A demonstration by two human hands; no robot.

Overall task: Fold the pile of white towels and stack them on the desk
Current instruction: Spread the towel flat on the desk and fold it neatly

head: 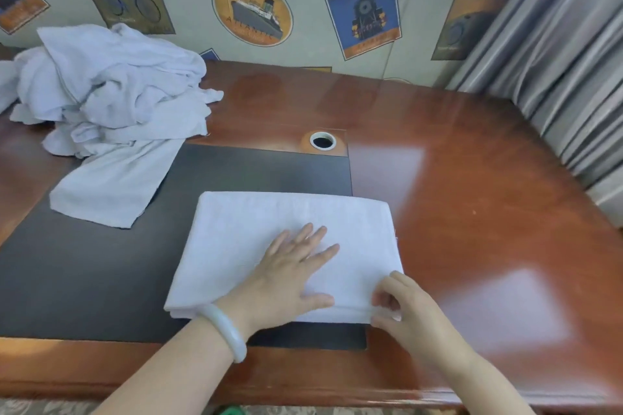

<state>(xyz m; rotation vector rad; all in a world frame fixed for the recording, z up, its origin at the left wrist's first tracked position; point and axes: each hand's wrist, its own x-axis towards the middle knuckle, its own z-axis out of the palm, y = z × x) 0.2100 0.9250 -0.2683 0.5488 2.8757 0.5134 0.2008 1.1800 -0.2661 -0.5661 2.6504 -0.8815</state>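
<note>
My left hand [290, 276] lies flat on the folded white towel [269, 222], fingers [315, 236] spread to pin it to the table [472, 178]; my right hand [404, 310] pinches its near right corner, likely squaring the edges; the unfolded pile [111, 87] waits at far left.

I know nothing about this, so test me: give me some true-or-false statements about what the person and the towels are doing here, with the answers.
1. The left hand lies flat on the folded towel. True.
2. The right hand rests on bare wood, away from the towel. False: it pinches the towel's near right corner.
3. The pile of unfolded towels sits at the far left of the desk. True.
4. A tall stack of folded towels is finished. False: only one folded towel shows, under the hands.
5. The bracelet is on the right wrist. False: it is on the left wrist.
</note>
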